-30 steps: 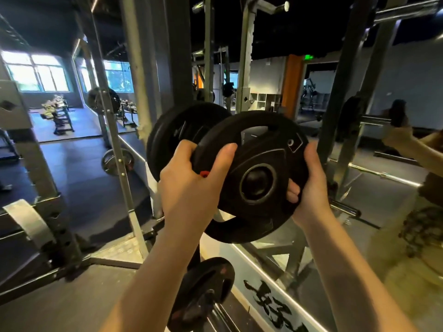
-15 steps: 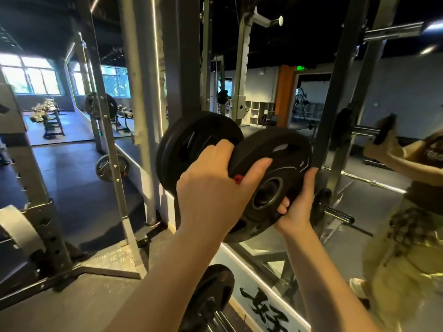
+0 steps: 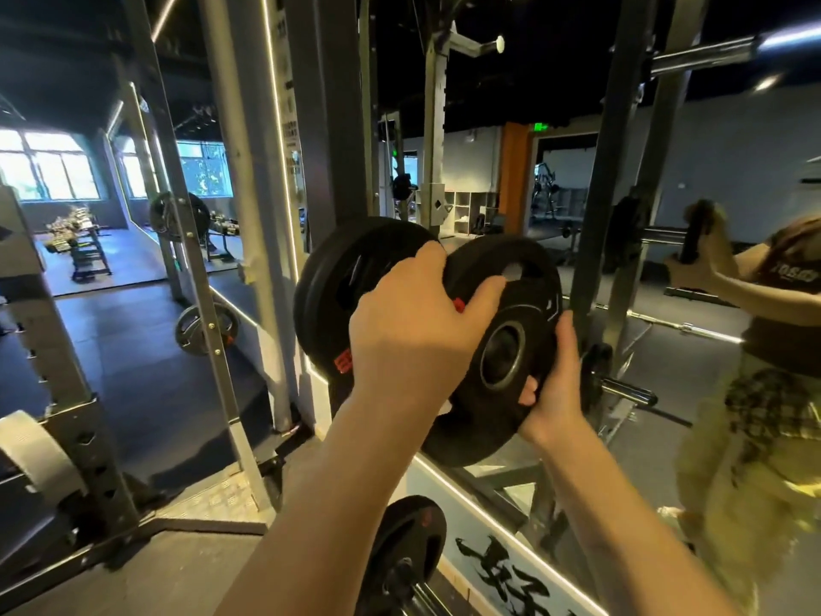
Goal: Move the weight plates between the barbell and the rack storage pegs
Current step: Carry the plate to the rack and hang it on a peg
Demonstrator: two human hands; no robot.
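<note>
I hold a black weight plate (image 3: 528,300) with a steel-ringed centre hole at chest height in front of the rack upright (image 3: 328,126). My left hand (image 3: 413,335) grips its upper left rim, the thumb over the face. From below, my right hand (image 3: 555,393) grips the lower right rim. The plate is turned at an angle, its back toward two larger black plates (image 3: 342,277) stored on the rack. Whether it sits on a peg is hidden.
A smaller black plate (image 3: 408,540) hangs low on the rack below my arms. A wall mirror (image 3: 711,269) on the right reflects me, a steel peg (image 3: 626,393) and a barbell (image 3: 711,51). Rack posts (image 3: 191,242) stand to the left over dark rubber floor.
The held plate has turned from facing me to angled rightward and moved closer to the stored plates. Both hands keep their grip; my right hand has slid lower on the rim.
</note>
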